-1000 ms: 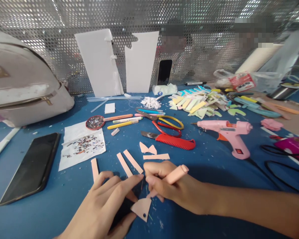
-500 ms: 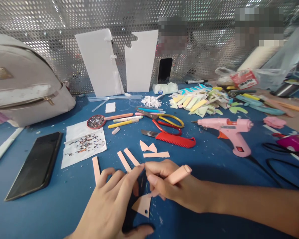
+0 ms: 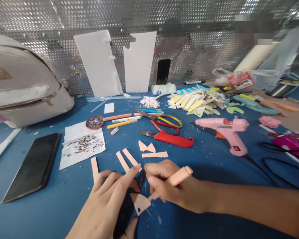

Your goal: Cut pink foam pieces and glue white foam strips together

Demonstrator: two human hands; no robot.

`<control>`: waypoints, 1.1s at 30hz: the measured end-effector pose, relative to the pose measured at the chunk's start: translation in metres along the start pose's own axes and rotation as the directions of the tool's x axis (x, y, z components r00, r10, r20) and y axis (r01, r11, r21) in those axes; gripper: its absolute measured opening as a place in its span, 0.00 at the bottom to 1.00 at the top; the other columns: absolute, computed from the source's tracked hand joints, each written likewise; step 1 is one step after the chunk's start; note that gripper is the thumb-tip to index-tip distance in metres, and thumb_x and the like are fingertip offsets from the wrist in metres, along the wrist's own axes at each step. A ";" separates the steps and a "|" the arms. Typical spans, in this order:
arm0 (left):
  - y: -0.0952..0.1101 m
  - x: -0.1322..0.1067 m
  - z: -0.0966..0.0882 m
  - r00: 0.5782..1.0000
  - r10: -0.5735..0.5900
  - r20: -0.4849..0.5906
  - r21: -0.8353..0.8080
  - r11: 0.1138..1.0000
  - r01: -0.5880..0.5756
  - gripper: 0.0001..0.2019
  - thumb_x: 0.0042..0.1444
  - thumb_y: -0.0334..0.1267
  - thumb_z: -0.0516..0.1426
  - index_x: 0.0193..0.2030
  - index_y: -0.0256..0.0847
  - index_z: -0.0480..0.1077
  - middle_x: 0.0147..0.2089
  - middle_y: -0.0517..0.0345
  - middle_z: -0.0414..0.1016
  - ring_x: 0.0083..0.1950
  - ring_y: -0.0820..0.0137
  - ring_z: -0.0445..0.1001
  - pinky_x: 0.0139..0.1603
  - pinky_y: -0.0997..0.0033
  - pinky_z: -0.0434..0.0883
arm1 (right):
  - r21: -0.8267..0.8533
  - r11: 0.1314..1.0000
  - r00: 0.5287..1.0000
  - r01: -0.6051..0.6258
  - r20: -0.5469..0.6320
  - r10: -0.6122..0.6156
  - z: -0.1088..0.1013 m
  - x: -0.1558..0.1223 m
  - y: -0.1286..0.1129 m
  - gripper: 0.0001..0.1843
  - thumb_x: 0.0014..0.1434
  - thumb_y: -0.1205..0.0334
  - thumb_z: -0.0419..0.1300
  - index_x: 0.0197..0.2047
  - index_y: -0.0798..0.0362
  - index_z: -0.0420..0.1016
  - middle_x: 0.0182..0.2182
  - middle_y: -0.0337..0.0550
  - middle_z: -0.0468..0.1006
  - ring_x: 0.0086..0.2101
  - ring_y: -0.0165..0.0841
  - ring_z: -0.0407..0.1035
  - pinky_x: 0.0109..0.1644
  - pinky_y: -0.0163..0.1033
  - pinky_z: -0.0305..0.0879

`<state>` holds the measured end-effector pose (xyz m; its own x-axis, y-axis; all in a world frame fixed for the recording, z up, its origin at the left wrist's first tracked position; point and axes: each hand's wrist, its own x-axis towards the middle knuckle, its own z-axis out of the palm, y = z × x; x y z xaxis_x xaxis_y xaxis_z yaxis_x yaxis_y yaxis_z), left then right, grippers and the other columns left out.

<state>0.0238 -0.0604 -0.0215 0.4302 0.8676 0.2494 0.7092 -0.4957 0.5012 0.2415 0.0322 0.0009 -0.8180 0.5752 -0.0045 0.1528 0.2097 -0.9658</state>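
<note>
Bright, even light falls from overhead and breaks into hard white glints across the perforated metal screen [image 3: 52, 20] along the far edge of the desk [image 3: 52, 212]. Shadows on the blue top stay soft, the deepest a dim patch just behind the right hand [image 3: 164, 186] near the front edge. The middle is sharp, but toward the corners the wide lens bends and stretches everything.
</note>
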 end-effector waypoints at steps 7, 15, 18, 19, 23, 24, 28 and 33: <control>0.000 0.000 0.001 0.995 -0.097 0.036 -0.033 0.995 0.098 0.40 0.60 0.32 0.59 0.74 0.50 0.43 0.49 0.59 0.74 0.49 0.63 0.72 0.56 0.59 0.64 | -0.078 0.997 0.999 -0.026 0.017 0.028 -0.001 0.002 0.001 0.14 0.65 0.59 0.52 0.28 0.51 0.58 0.21 0.32 0.63 0.23 0.27 0.60 0.29 0.34 0.54; -0.001 0.002 0.000 0.992 -0.112 0.053 -0.100 0.988 0.117 0.39 0.62 0.29 0.55 0.75 0.52 0.42 0.47 0.59 0.74 0.48 0.63 0.71 0.54 0.58 0.66 | -0.055 0.998 0.998 -0.031 0.054 0.034 0.000 0.001 0.002 0.18 0.67 0.58 0.51 0.25 0.51 0.53 0.19 0.30 0.58 0.22 0.25 0.54 0.25 0.32 0.51; -0.001 0.002 -0.001 0.991 -0.122 0.054 -0.109 0.986 0.127 0.39 0.62 0.28 0.55 0.75 0.53 0.42 0.47 0.59 0.74 0.49 0.63 0.71 0.55 0.58 0.66 | -0.052 0.998 0.998 -0.032 0.052 0.035 0.000 0.001 0.003 0.19 0.67 0.58 0.50 0.25 0.51 0.53 0.19 0.30 0.58 0.22 0.25 0.54 0.25 0.32 0.51; -0.001 0.002 -0.001 0.991 -0.125 0.056 -0.110 0.985 0.130 0.39 0.62 0.28 0.55 0.75 0.54 0.42 0.47 0.60 0.74 0.49 0.63 0.71 0.55 0.58 0.66 | -0.063 0.997 0.998 -0.037 0.043 0.039 0.000 0.001 0.003 0.18 0.67 0.58 0.51 0.26 0.51 0.54 0.20 0.30 0.59 0.22 0.25 0.55 0.26 0.32 0.51; -0.002 0.002 0.000 0.990 -0.128 0.058 -0.112 0.985 0.133 0.40 0.62 0.29 0.57 0.75 0.55 0.42 0.48 0.60 0.74 0.49 0.63 0.71 0.56 0.58 0.66 | -0.060 0.998 0.998 -0.028 0.057 0.031 0.000 0.001 0.004 0.20 0.68 0.57 0.49 0.24 0.51 0.52 0.18 0.30 0.57 0.21 0.25 0.55 0.25 0.32 0.51; -0.002 0.001 0.000 0.990 -0.126 0.058 -0.111 0.985 0.132 0.40 0.62 0.29 0.57 0.75 0.55 0.42 0.48 0.60 0.74 0.49 0.63 0.71 0.56 0.58 0.66 | -0.049 0.998 0.998 -0.027 0.058 0.030 0.000 0.001 0.004 0.20 0.68 0.57 0.49 0.25 0.51 0.53 0.19 0.31 0.59 0.21 0.25 0.57 0.25 0.32 0.52; -0.002 0.001 0.000 0.990 -0.124 0.060 -0.106 0.986 0.130 0.41 0.61 0.28 0.57 0.75 0.55 0.42 0.48 0.60 0.75 0.49 0.63 0.71 0.55 0.58 0.67 | -0.029 0.999 0.998 -0.034 0.054 0.036 0.000 0.002 0.003 0.18 0.67 0.57 0.51 0.26 0.51 0.54 0.20 0.30 0.59 0.22 0.26 0.61 0.25 0.31 0.54; -0.001 0.003 -0.001 0.990 -0.123 0.062 -0.106 0.986 0.129 0.40 0.61 0.27 0.57 0.74 0.55 0.43 0.48 0.60 0.75 0.49 0.63 0.71 0.55 0.58 0.67 | -0.034 0.999 0.998 -0.028 0.051 0.030 0.000 0.002 0.004 0.18 0.68 0.58 0.51 0.26 0.51 0.55 0.20 0.30 0.59 0.22 0.26 0.60 0.26 0.31 0.55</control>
<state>0.0237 -0.0575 -0.0201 0.3734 0.9179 0.1340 0.6955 -0.3726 0.6144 0.2405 0.0340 -0.0031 -0.8404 0.5400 -0.0468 0.1945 0.2198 -0.9559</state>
